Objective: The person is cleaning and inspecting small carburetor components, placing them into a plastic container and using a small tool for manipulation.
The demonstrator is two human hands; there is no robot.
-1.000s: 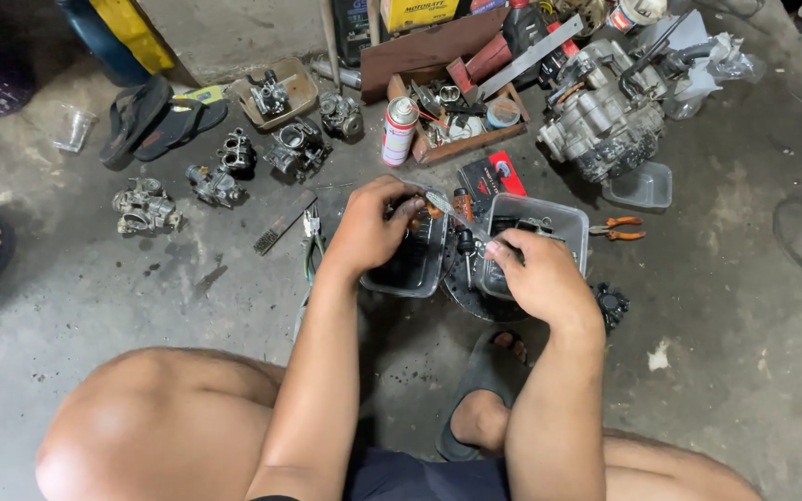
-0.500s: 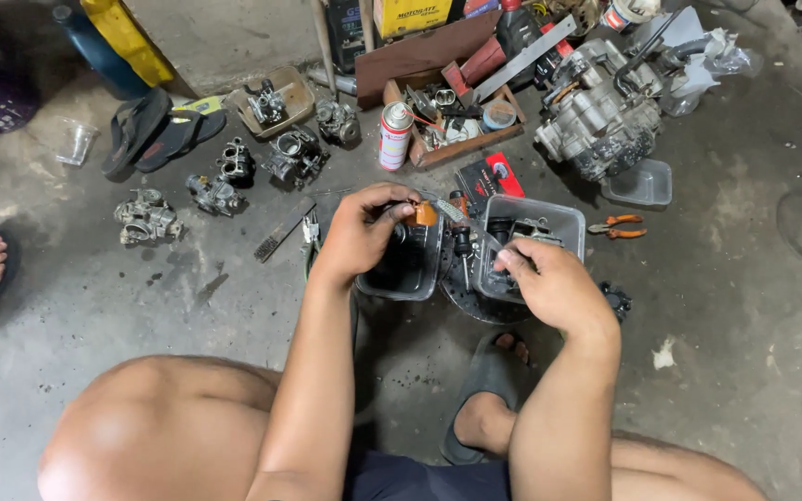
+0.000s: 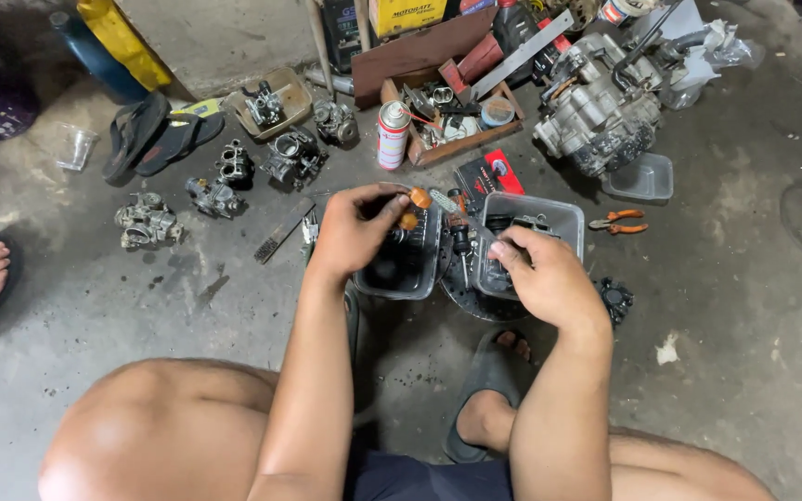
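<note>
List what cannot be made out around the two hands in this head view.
- Part in the left hand: mostly covered by its fingers; only orange tips show.
- What the right hand pinches: too small.
- Contents of the clear tray: hidden behind the right hand.
- Engine block: top cut by the frame edge.

The left grip is over the dark rectangular plastic tray on the concrete floor; the right grip is over the clear rectangular plastic tub just right of it. Beyond the left grip stands the white-and-red spray can, with the grey metal carburettors farther left. Right of the right grip lie the orange-handled pliers, and beyond them the grey metal engine block.
</note>
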